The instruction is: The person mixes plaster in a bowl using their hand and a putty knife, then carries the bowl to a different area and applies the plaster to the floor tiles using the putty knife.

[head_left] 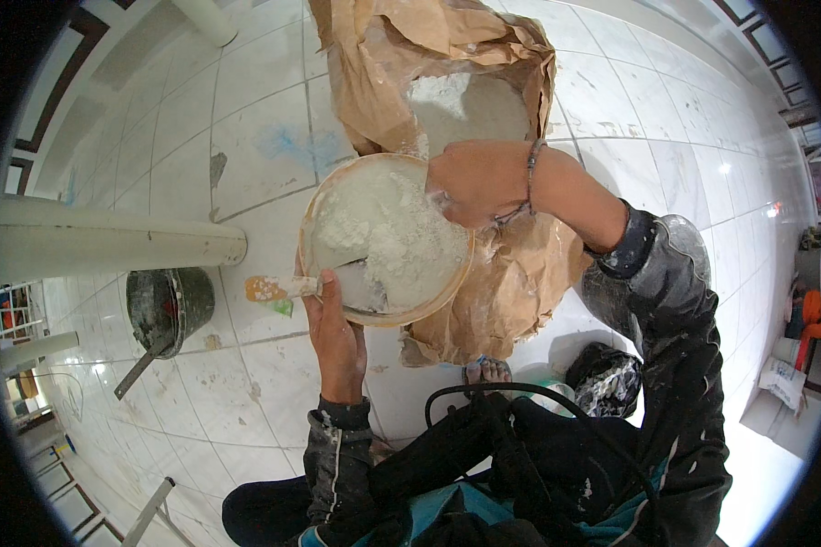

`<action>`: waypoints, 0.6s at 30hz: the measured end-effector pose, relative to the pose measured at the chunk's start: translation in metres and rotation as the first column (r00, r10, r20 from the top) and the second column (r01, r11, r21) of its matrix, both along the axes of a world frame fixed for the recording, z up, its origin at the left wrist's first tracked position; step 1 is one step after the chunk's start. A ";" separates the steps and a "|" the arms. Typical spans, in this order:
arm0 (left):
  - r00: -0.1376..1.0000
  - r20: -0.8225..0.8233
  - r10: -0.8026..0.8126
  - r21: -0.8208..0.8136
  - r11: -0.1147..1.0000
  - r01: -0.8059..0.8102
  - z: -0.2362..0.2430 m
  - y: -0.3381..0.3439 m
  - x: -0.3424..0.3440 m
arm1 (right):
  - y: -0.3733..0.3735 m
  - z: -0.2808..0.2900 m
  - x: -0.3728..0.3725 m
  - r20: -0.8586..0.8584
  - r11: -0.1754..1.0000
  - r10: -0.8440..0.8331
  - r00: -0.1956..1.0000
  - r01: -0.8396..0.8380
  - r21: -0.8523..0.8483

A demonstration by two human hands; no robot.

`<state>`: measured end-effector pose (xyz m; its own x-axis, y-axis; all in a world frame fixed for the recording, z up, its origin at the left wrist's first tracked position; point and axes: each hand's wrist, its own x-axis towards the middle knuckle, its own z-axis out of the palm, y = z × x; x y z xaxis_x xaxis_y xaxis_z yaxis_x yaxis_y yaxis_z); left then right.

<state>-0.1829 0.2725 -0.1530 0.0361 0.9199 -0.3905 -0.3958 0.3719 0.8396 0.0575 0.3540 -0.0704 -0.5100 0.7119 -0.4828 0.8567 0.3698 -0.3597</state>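
A round bucket (410,237) of pale powder, with a darker wet patch near its lower left, sits at centre. My left hand (336,337) grips its lower-left rim, thumb on top beside the speckled wooden handle of a scraper (269,290). My right hand (465,182) is closed over the upper-right rim; what its fingers hold, if anything, is hidden. Behind the bucket stands an open brown paper sack (356,55) with white powder (456,105) inside. More crumpled brown paper (497,301) lies beside and below the bucket.
White tiled floor (155,410) surrounds me. A pale column (100,239) is at the left, near a dark bucket (169,310) with a long tool in it. A grey container (675,255) is behind my right arm, with a black bag (597,383) near my bare foot (488,374).
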 end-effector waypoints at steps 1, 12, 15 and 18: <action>1.000 -0.002 -0.002 0.011 1.000 0.002 0.001 0.000 -0.002 | -0.002 0.007 -0.003 -0.013 1.000 0.000 1.000 -0.001 -0.024; 1.000 0.014 0.011 0.008 1.000 -0.011 0.001 0.001 0.001 | 0.020 0.008 0.017 -0.011 0.955 -0.145 0.989 0.143 0.258; 1.000 0.008 0.005 0.019 1.000 -0.005 0.001 0.001 -0.001 | 0.045 -0.011 0.034 0.099 0.941 -0.254 0.962 0.222 0.255; 1.000 0.020 -0.024 -0.013 1.000 0.025 0.002 -0.001 0.006 | 0.068 -0.098 0.074 0.077 0.945 -0.235 0.969 0.210 0.252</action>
<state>-0.1770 0.2719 -0.1508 0.0664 0.9136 -0.4012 -0.4027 0.3924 0.8270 0.1313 0.4224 -0.1682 -0.2812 0.9027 -0.3257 0.9550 0.2297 -0.1878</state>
